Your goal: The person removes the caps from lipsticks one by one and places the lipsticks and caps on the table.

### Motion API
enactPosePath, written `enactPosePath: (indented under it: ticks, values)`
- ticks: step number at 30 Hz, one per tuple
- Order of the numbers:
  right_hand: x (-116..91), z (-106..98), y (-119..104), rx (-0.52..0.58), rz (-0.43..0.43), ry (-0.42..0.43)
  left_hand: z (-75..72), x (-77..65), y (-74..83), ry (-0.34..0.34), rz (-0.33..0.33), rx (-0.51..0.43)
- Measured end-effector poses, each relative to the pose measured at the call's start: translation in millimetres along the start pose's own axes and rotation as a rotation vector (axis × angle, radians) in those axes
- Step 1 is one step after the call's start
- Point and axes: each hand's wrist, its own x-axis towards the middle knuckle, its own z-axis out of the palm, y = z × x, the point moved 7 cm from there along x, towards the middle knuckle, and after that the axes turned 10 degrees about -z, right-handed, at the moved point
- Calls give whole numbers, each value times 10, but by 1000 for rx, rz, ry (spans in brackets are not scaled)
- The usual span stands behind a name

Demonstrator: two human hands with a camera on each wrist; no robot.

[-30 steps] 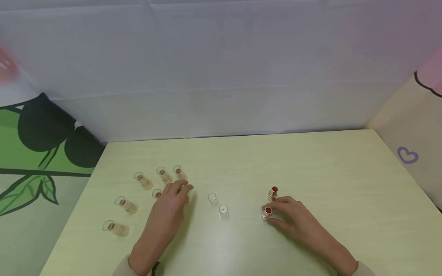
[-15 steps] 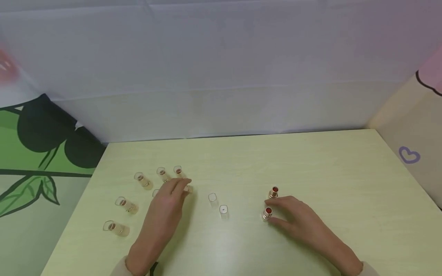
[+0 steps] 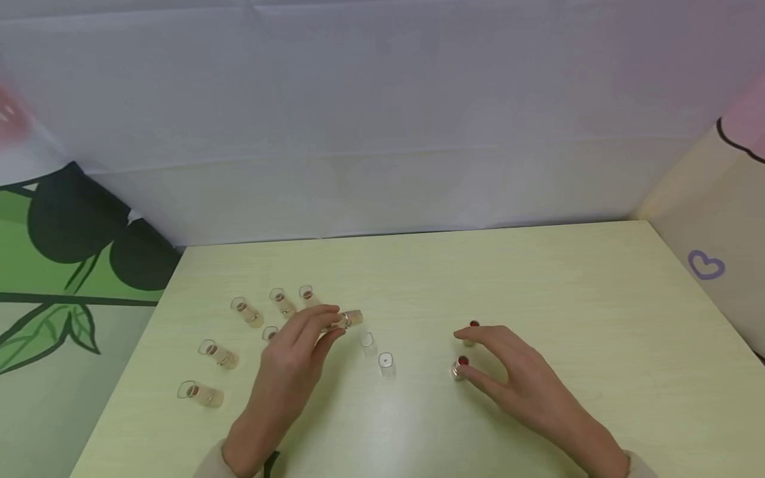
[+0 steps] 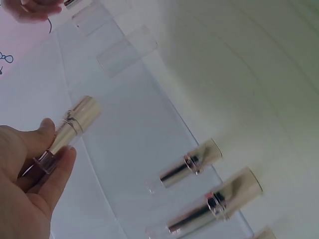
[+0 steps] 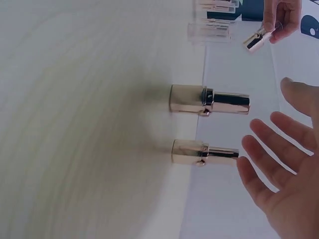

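My left hand [image 3: 294, 355] pinches a gold lipstick [image 3: 354, 318] by its clear-capped end between thumb and fingers. It is lifted and tilted, base pointing right; the left wrist view shows the gold base [image 4: 83, 112] free of the fingers. With fingers spread, my right hand [image 3: 514, 372] hovers around two uncapped lipsticks standing upright. The nearer lipstick [image 3: 459, 369] shows a red tip by the thumb, while the farther one [image 3: 469, 342] is partly covered by the fingers. In the right wrist view, the fingers [image 5: 269, 159] hold nothing.
Two clear caps [image 3: 386, 364] stand on the table between the hands. Several capped lipsticks [image 3: 221, 356] stand at the left, one partly hidden behind the left hand. A white cloth wall [image 3: 382, 192] borders the table's far edge.
My left hand has lifted a lipstick off the table and tipped it to the right. My right hand's fingers have spread away from the nearer uncapped lipstick, which stays standing.
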Motion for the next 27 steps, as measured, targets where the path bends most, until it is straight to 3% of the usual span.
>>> enactPosePath:
  ticks: [7, 12, 20, 27]
  values:
    - [149, 8, -172, 19, -96, 67, 0, 37, 196, 76, 95, -148]
    - [226, 75, -250, 18, -124, 59, 33, 4, 323, 48, 135, -199]
    - [299, 155, -346, 125, -159, 46, 58, -33, 509, 50, 202, -312]
    - [281, 181, -388, 96, -211, 51, 97, -61, 585, 41, 253, -385]
